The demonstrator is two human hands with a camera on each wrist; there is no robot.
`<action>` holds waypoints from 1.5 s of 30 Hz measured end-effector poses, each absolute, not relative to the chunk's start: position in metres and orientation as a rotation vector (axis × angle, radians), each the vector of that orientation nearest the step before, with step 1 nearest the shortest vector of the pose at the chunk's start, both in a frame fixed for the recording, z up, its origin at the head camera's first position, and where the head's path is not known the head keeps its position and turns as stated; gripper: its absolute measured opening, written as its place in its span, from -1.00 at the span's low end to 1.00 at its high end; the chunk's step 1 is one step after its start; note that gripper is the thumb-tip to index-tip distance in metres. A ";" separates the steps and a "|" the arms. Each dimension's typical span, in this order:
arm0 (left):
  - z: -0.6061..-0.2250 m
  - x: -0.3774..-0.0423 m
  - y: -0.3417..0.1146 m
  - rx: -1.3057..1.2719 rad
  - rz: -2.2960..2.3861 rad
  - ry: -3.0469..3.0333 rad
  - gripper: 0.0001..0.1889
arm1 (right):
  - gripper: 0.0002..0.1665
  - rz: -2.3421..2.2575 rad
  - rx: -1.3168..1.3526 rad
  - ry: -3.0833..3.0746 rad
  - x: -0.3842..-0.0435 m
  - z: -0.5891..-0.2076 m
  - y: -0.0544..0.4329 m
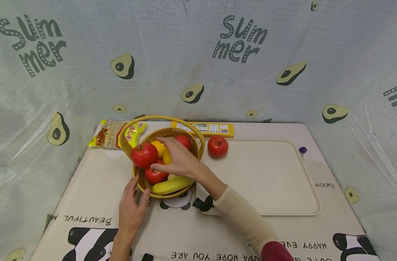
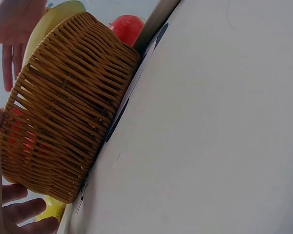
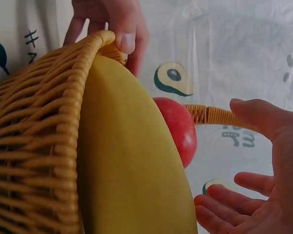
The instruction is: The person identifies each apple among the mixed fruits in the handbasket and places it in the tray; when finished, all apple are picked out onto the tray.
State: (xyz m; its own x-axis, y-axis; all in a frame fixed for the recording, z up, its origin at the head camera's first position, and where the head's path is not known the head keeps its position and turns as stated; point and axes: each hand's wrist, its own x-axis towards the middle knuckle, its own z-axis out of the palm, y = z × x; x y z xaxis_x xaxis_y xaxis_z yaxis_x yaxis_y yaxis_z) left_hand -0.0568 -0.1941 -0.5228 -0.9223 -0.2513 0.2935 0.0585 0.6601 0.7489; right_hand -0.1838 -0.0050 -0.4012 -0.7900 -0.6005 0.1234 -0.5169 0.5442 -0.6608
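A woven wicker basket (image 1: 169, 196) with an arched handle holds fruit. In it lie large red apples, one (image 1: 144, 155) at the left and another (image 1: 154, 177) below it, a red fruit (image 1: 183, 141) at the back, yellow-orange fruit (image 1: 159, 148) and a banana (image 1: 172, 185) along the near rim. My right hand (image 1: 180, 159) hovers over the fruit, thumb and fingers spread, gripping nothing; it partly hides the fruit beneath. At the basket's near-left side, my left hand (image 1: 132, 208) touches the wicker with thumb and fingers spread.
Right of the basket lies a cream tray (image 1: 257, 177) with a red apple (image 1: 217, 146) at its back-left corner. Behind are a yellow snack bag (image 1: 111, 135) and a flat yellow box (image 1: 222, 129). A purple-wrapped lollipop (image 1: 303, 149) lies beyond the tray's right edge.
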 end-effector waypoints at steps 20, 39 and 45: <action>-0.523 -0.056 -0.195 0.165 -1.130 -2.506 -0.39 | 0.06 -0.932 -0.810 2.676 -0.194 -0.406 -0.047; -0.526 -0.056 -0.194 0.140 -1.136 -2.472 -0.39 | 0.11 -0.730 -0.770 2.726 -0.197 -0.411 -0.074; -0.526 -0.056 -0.195 0.135 -1.147 -2.475 -0.39 | 0.12 -0.681 -0.757 2.737 -0.200 -0.413 -0.081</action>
State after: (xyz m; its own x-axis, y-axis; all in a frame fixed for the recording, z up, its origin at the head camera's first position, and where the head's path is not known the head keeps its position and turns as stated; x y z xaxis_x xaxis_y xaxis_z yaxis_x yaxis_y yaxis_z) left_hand -0.0564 -0.1951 -0.5256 -0.9124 -0.2530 0.3218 0.0819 0.6572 0.7492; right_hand -0.1996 -0.0807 -0.4131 -0.8428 -0.5311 -0.0868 -0.4286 0.7600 -0.4886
